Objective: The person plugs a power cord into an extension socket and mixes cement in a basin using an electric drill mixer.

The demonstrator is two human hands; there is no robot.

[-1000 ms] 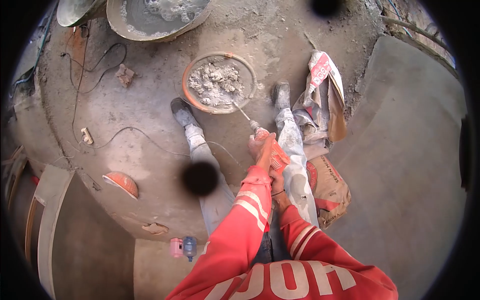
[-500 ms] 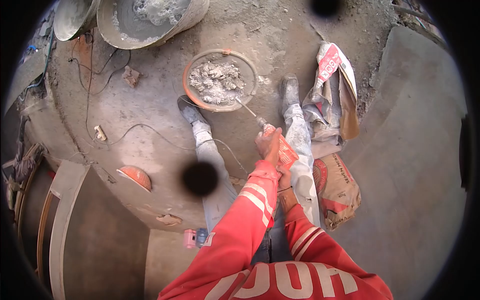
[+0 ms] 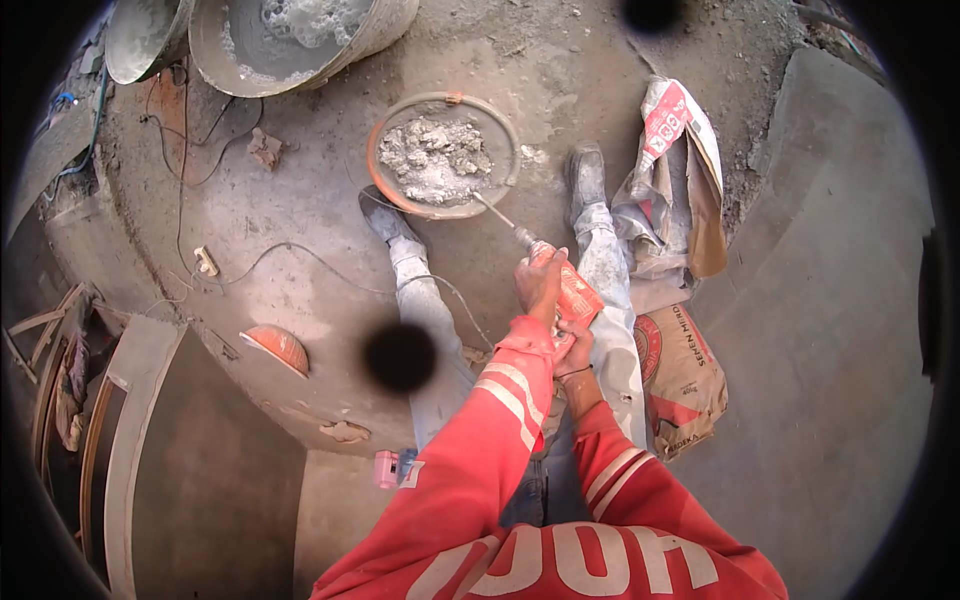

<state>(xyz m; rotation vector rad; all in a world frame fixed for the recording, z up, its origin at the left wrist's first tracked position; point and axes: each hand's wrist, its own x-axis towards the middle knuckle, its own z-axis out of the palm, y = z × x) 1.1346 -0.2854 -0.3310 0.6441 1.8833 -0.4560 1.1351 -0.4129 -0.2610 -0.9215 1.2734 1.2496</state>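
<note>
An orange-red power drill (image 3: 577, 298) is held in both hands between my legs, its long thin rod (image 3: 494, 211) slanting up and left into a round bucket (image 3: 378, 181). My left hand (image 3: 541, 284) is closed around the front of the drill's body. Behind it, my right hand (image 3: 573, 350) wraps the rear handle, and part of that grip is hidden. Lumpy grey-white mortar (image 3: 437, 157) fills much of the bucket. The rod's tip is at the mix near the lower right side of the bucket; its end cannot be seen.
A large tub (image 3: 240, 75) of foamy water stands at upper left. Cable (image 3: 285, 246) snakes across the floor. An orange half-bowl (image 3: 280, 350) lies left of my leg. A torn bag (image 3: 665, 200) and a cement bag (image 3: 680, 375) lie to the right. A floor edge drops off at lower left.
The drill and both hands sit slightly farther right in view, with the drill's body turned a little. The whole view has shifted slightly. Both hands keep their hold.
</note>
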